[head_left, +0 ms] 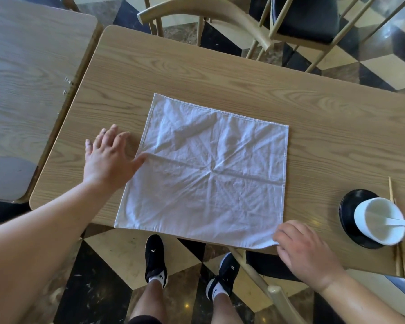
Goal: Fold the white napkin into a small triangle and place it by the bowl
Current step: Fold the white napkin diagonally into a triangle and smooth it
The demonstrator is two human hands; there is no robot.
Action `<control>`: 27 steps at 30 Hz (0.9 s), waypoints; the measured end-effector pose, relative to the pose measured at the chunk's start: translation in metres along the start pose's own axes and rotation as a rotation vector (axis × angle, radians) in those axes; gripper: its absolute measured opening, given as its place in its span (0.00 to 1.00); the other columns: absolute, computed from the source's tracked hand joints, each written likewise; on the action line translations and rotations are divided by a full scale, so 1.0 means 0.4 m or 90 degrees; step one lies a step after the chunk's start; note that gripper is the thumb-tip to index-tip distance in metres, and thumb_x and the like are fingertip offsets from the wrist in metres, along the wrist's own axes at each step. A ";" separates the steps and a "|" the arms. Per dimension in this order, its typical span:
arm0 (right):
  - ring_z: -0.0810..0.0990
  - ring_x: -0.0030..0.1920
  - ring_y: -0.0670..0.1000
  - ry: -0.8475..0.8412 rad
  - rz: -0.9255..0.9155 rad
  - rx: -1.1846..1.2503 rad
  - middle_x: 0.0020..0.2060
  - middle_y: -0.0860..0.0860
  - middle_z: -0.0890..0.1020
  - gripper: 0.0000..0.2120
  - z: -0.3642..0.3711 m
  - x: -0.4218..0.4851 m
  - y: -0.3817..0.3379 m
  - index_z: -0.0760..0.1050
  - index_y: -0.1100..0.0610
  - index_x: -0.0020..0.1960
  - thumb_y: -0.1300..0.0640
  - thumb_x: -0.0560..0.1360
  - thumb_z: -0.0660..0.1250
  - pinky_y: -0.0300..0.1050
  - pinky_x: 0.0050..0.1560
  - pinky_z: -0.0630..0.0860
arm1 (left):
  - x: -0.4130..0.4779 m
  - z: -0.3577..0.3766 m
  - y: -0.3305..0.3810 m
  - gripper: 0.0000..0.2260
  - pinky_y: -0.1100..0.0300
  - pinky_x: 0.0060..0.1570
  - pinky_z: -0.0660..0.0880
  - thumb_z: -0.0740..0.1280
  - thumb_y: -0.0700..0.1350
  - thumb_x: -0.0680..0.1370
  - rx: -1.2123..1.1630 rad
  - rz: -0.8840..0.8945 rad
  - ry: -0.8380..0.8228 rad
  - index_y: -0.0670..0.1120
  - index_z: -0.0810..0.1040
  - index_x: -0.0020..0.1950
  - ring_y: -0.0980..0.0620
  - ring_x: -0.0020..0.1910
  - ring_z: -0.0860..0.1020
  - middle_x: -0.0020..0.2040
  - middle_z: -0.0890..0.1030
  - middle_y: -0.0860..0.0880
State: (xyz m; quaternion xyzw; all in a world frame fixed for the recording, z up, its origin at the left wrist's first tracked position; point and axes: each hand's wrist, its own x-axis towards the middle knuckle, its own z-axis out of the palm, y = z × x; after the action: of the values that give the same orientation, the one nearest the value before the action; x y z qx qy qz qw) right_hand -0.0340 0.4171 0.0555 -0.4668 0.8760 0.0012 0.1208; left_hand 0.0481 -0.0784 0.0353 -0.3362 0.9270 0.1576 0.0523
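- The counter (220, 73) is light wood-grain laminate with rounded corners; a second counter (28, 78) of the same finish stands just beside it on the left, a narrow gap between them.
- The floor (108, 260) is polished stone in black, cream and brown diamonds; pale wooden chairs (204, 17) stand at the far side, one with a dark seat cushion.
- The white napkin (208, 174) lies spread open and flat in the middle of the counter, creased in lines that radiate from its centre; its near edge reaches the counter's near edge.
- The bowl (379, 220), white with a white spoon (400, 222) resting in it, sits on a black saucer (347, 211) at the right end of the counter, apart from the napkin; thin wooden chopsticks (391, 190) lie just behind and beside the saucer.
- The left hand (110, 157) lies palm down on the counter by the napkin's left edge, fingers spread apart and pointing away; the thumb touches the cloth about halfway along that edge. It grips nothing.
- The right hand (304, 249) is at the napkin's near right corner, knuckles up and fingers curled, the fingertips closed on that corner, which is slightly lifted and puckered there.
- Both forearms are bare, the left reaching in from the lower left, the right from the lower right.
- Below the counter's edge the person's legs show, in black shoes (154, 258) and white socks.
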 end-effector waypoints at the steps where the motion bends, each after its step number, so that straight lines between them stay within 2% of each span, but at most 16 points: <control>1: 0.79 0.51 0.51 -0.008 0.042 0.040 0.47 0.44 0.80 0.10 -0.009 0.014 -0.004 0.80 0.51 0.47 0.61 0.70 0.77 0.42 0.52 0.75 | 0.011 -0.002 -0.006 0.41 0.39 0.82 0.44 0.65 0.74 0.75 0.004 -0.002 -0.003 0.52 0.65 0.81 0.45 0.86 0.51 0.86 0.57 0.46; 4: 0.76 0.49 0.46 -0.021 0.154 0.149 0.44 0.39 0.78 0.09 -0.045 0.072 -0.023 0.80 0.49 0.46 0.60 0.71 0.77 0.31 0.46 0.68 | 0.038 -0.003 -0.025 0.45 0.36 0.82 0.42 0.62 0.78 0.72 0.007 -0.001 -0.005 0.53 0.64 0.81 0.46 0.86 0.50 0.87 0.56 0.48; 6: 0.74 0.49 0.42 -0.033 0.185 0.215 0.43 0.35 0.76 0.07 -0.062 0.125 -0.037 0.80 0.47 0.46 0.57 0.74 0.75 0.30 0.46 0.66 | 0.051 0.000 -0.036 0.47 0.36 0.82 0.42 0.62 0.80 0.70 0.002 -0.004 -0.005 0.54 0.63 0.82 0.47 0.86 0.49 0.87 0.55 0.48; 9: 0.74 0.52 0.40 -0.055 0.177 0.256 0.46 0.33 0.76 0.03 -0.089 0.213 -0.061 0.81 0.44 0.51 0.52 0.79 0.71 0.30 0.50 0.68 | 0.057 0.015 -0.048 0.49 0.37 0.83 0.39 0.56 0.84 0.69 0.011 0.003 0.000 0.56 0.61 0.83 0.49 0.86 0.46 0.87 0.53 0.49; 13: 0.73 0.54 0.38 -0.052 0.136 0.309 0.48 0.35 0.78 0.05 -0.123 0.346 -0.108 0.81 0.45 0.54 0.51 0.81 0.68 0.29 0.53 0.67 | 0.060 0.031 -0.056 0.50 0.38 0.82 0.38 0.51 0.85 0.69 0.021 0.002 0.016 0.56 0.60 0.83 0.49 0.86 0.45 0.87 0.53 0.49; 16: 0.73 0.52 0.39 -0.013 0.107 0.329 0.47 0.38 0.80 0.04 -0.131 0.458 -0.139 0.82 0.47 0.54 0.53 0.81 0.69 0.31 0.53 0.68 | 0.069 0.033 -0.060 0.49 0.39 0.82 0.37 0.51 0.85 0.69 0.020 -0.002 0.014 0.57 0.61 0.83 0.50 0.86 0.45 0.87 0.53 0.50; 20: 0.78 0.50 0.47 0.036 0.073 0.324 0.45 0.43 0.83 0.03 -0.146 0.612 -0.168 0.83 0.51 0.52 0.54 0.80 0.70 0.33 0.50 0.69 | 0.078 0.040 -0.069 0.48 0.37 0.82 0.38 0.52 0.84 0.69 0.018 -0.001 0.019 0.58 0.61 0.82 0.50 0.86 0.45 0.87 0.54 0.51; 24: 0.80 0.48 0.52 0.053 0.048 0.334 0.43 0.47 0.84 0.04 -0.169 0.762 -0.188 0.82 0.51 0.50 0.53 0.80 0.69 0.48 0.50 0.75 | 0.083 0.044 -0.074 0.48 0.36 0.82 0.39 0.51 0.84 0.70 0.021 0.000 0.012 0.58 0.61 0.82 0.49 0.86 0.44 0.87 0.53 0.50; 27: 0.80 0.45 0.52 0.043 0.054 0.362 0.40 0.48 0.83 0.07 -0.188 0.869 -0.199 0.82 0.52 0.48 0.50 0.81 0.69 0.51 0.46 0.76 | 0.087 0.044 -0.076 0.47 0.35 0.82 0.40 0.51 0.84 0.70 0.022 -0.002 0.011 0.58 0.61 0.82 0.49 0.86 0.45 0.87 0.54 0.50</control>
State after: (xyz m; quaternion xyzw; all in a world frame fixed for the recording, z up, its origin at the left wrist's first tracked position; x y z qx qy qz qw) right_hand -0.1707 0.0795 0.0635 -0.3767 0.8637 -0.2545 0.2177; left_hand 0.0409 -0.1159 0.0039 -0.3380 0.9295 0.1385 0.0504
